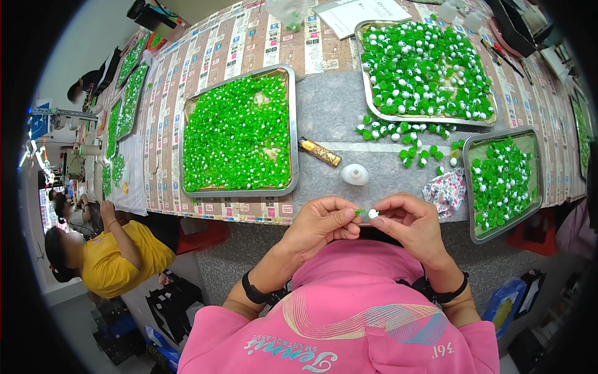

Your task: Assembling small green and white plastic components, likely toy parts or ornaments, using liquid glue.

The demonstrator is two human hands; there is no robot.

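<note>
At the table's near edge, my left hand (327,223) pinches a small green plastic piece (359,212) between thumb and fingertips. Close beside it, my right hand (412,225) has thumb and forefinger closed on a small white ball (374,214). The two pieces almost meet; whether they touch I cannot tell. Just beyond my fingers is a small white squeeze bottle (355,175) with a nozzle. Farther left lies a gold and black tube or box (319,152). Loose green-and-white pieces (408,141) are scattered on the grey mat (336,100).
A metal tray (293,131) of small green parts stands at left. Another tray (430,118) at far right and a smaller tray (538,181) at right hold green-and-white pieces. A floral cloth (445,192) lies near the smaller one. At left, a person in yellow (124,257) works.
</note>
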